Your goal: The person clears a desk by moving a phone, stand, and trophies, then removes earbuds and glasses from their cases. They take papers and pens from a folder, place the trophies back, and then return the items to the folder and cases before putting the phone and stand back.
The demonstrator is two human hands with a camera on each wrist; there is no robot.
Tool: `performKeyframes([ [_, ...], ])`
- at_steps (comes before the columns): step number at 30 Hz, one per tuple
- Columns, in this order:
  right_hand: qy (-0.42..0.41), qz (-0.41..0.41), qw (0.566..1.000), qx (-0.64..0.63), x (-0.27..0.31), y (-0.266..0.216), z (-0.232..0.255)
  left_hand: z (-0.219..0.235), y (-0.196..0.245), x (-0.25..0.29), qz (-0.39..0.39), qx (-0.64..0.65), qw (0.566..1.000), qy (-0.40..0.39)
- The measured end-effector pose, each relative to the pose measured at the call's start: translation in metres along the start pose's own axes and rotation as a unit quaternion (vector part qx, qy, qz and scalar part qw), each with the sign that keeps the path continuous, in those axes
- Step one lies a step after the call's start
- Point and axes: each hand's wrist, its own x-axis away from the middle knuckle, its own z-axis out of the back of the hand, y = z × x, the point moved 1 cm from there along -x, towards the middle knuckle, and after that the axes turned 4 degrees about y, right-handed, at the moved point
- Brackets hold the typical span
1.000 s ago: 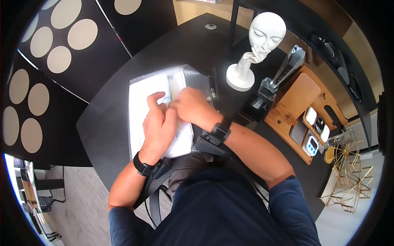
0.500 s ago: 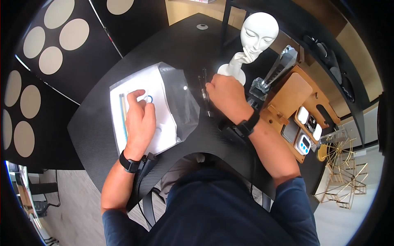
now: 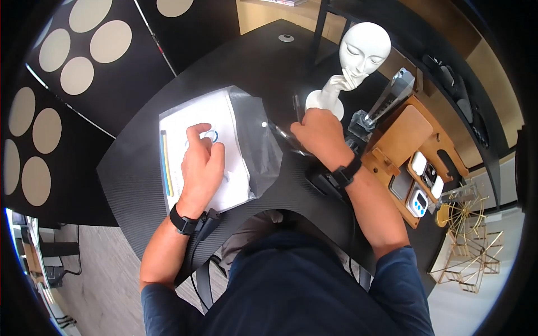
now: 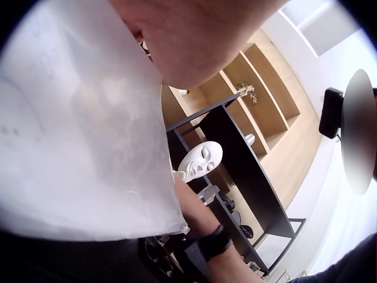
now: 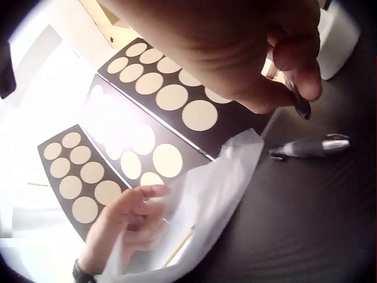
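My left hand (image 3: pixel 203 168) rests with loosely bent fingers over a clear plastic sleeve (image 3: pixel 255 145) holding white paper (image 3: pixel 227 182). Beside its fingertips shows a blue ring (image 3: pixel 216 136); whether the fingers touch it I cannot tell. Blue and yellow sticks (image 3: pixel 166 165) lie at the sheet's left edge. In the left wrist view the sleeve (image 4: pixel 88 135) fills the left side, near my palm (image 4: pixel 203 41). My right hand (image 3: pixel 322 137) pinches a dark pen (image 5: pixel 301 107) between thumb and fingers. Another black-and-silver pen (image 5: pixel 309 147) lies on the table below it.
A white face-and-hand sculpture (image 3: pixel 364 50) stands just beyond my right hand. To its right are a crystal trophy (image 3: pixel 392 95) and a wooden stand (image 3: pixel 412 131) with small devices. A dark panel with pale circles (image 3: pixel 77 75) stands at the left; the black table (image 3: pixel 140 134) lies beneath the sleeve.
My right hand has left the sleeve, moved right to the pens and taken hold of one. The coloured sticks now lie at the sheet's left edge, and the sleeve's right part is uncovered.
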Motion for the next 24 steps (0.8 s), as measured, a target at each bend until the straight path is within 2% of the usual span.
performKeyframes([
  [3,0.028,0.023,0.992,-0.119,0.009,-0.028,0.025,-0.001,-0.001,0.0,-0.014,-0.002,1.0,0.003],
  [6,-0.024,0.06,0.98,-0.188,0.016,-0.069,0.032,-0.003,0.001,0.001,-0.002,0.001,1.0,0.004],
  [8,-0.055,0.108,0.98,-0.156,0.017,-0.083,0.006,-0.001,0.002,0.002,-0.002,0.002,1.0,0.009],
  [10,-0.125,0.077,0.976,-0.159,0.019,-0.097,-0.014,-0.001,0.0,0.003,-0.015,0.01,1.0,0.017],
  [12,-0.119,0.089,0.975,-0.168,0.02,-0.099,-0.038,-0.002,-0.003,0.003,-0.039,0.022,0.999,0.026],
  [15,-0.098,0.122,0.975,-0.158,0.029,-0.09,-0.032,0.0,0.0,0.002,-0.011,0.014,1.0,0.007],
  [18,0.024,0.118,0.982,-0.148,0.031,-0.065,0.006,0.0,-0.001,0.001,-0.009,0.013,1.0,0.004],
  [20,0.072,0.117,0.989,-0.053,0.024,-0.038,0.015,0.0,0.0,0.001,-0.01,0.016,1.0,0.01],
  [21,0.047,0.078,0.996,-0.024,0.021,-0.027,0.016,0.0,0.001,0.001,-0.01,0.017,1.0,0.012],
  [24,-0.025,0.083,0.996,0.037,0.027,-0.014,0.008,0.0,0.0,0.0,-0.005,0.014,1.0,0.014],
])
